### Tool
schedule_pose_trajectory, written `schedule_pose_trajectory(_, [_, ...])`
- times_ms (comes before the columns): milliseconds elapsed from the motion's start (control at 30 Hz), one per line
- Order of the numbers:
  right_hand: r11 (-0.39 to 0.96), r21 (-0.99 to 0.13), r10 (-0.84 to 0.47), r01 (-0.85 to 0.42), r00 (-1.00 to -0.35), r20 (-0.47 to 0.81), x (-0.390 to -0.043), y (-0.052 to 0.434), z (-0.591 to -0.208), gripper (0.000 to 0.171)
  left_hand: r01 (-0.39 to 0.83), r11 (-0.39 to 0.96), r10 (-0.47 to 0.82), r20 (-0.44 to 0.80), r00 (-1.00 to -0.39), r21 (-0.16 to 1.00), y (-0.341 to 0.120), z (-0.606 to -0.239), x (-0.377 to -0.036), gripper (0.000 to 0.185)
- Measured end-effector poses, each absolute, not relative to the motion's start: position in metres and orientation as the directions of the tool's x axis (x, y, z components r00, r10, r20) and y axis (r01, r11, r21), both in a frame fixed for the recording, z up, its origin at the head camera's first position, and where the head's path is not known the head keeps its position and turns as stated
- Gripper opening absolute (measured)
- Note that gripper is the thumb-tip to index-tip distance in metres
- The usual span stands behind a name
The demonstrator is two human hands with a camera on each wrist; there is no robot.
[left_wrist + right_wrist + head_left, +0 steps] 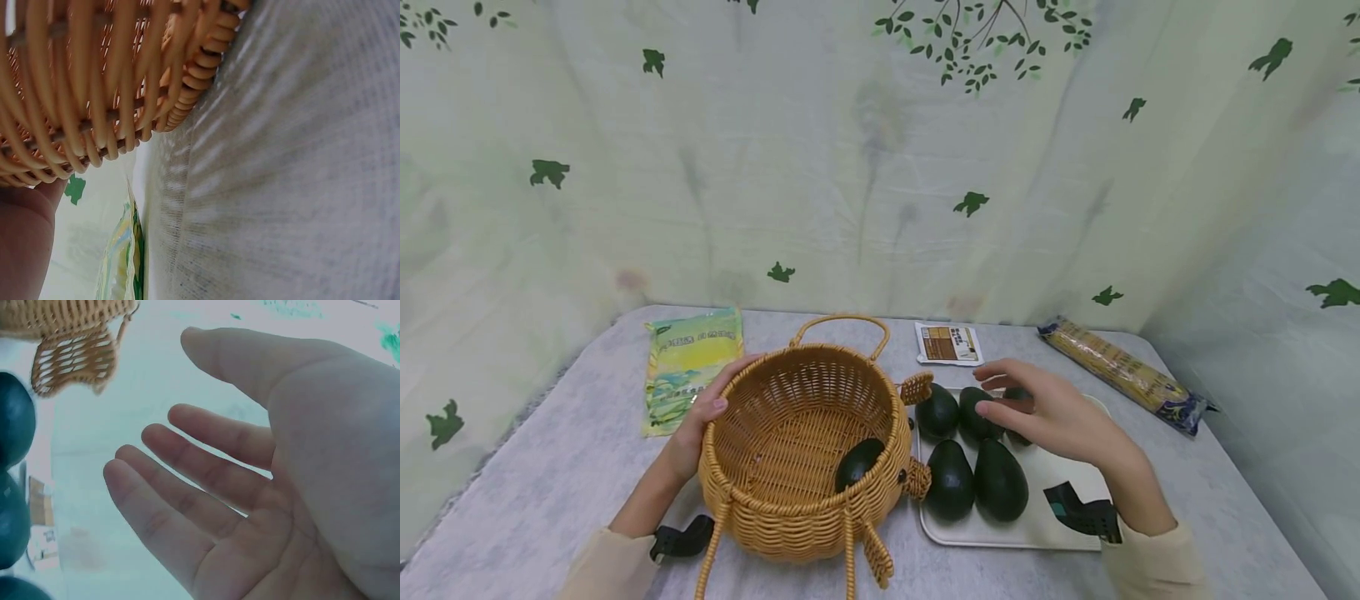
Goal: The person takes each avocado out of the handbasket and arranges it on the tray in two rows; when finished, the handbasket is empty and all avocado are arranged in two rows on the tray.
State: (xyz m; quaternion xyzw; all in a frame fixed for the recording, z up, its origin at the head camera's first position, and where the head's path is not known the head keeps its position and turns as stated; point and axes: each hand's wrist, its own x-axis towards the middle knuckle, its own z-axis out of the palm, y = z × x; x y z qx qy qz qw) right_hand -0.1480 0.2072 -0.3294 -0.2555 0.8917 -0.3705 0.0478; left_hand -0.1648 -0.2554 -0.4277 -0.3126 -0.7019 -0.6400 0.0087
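Note:
A round wicker basket with a looped handle stands at the centre of the head view, its mouth facing me. One dark green avocado lies inside, by the right wall. My left hand holds the basket's left rim; in the left wrist view the weave hides most of that hand. To the right is a white tray with several avocados on it. Over the tray's back row hovers my right hand, fingers apart and slightly bent. The right wrist view shows its palm with nothing in it.
A yellow-green packet lies behind the left hand. At the back are a small white-and-brown packet and, farther right, a long noodle-like pack. Wicker legs and flaps stick out from the basket towards the tray. A printed curtain hangs behind.

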Motion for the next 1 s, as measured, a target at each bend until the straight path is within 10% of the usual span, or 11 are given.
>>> schedule_pose_trajectory(1000, [0.523,-0.554,-0.734,-0.648,-0.672,0.093,-0.176,0.096,-0.296,0.045,0.454,-0.025,0.439,0.418,-0.795,0.891,-0.256,-0.428,-0.166,0.062])
